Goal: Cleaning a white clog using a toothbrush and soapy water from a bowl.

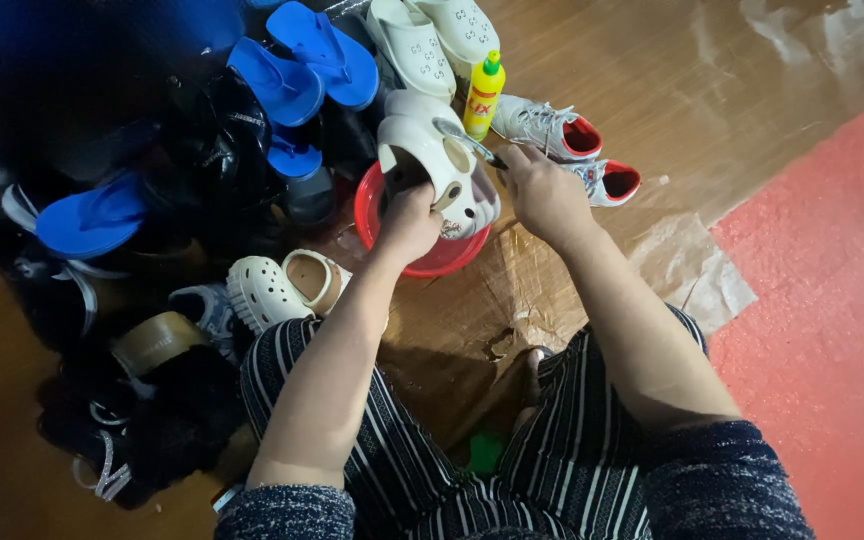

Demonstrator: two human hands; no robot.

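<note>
White clog (439,165) sits centre-top of frame, held over the red basin (377,225). Left hand (409,222) is clenched around the clog's heel end from below. Right hand (542,190) is closed on a thin brush-like tool (467,140), its tip against the clog's upper; can't make out the bristles.

Handling guess: moulded foam clog, so light, springy rather than stiff, not fragile. Likely slick if wet. Best grip looks like the heel rim or the strap, where fingers can hook an edge; the smooth toe dome would slip.

Containers: red basin, shallow, round, mostly hidden by the clog, so can't tell whether it holds water. Yellow bottle with green cap (483,95) stands upright just behind it, cap on, fill level not visible.

Around: second cream clog pair (282,285) lower left of the basin, blue flip-flops (302,55) upper left, white sneakers with red lining (572,140) right of the bottle, dark shoes piled on the left
</note>
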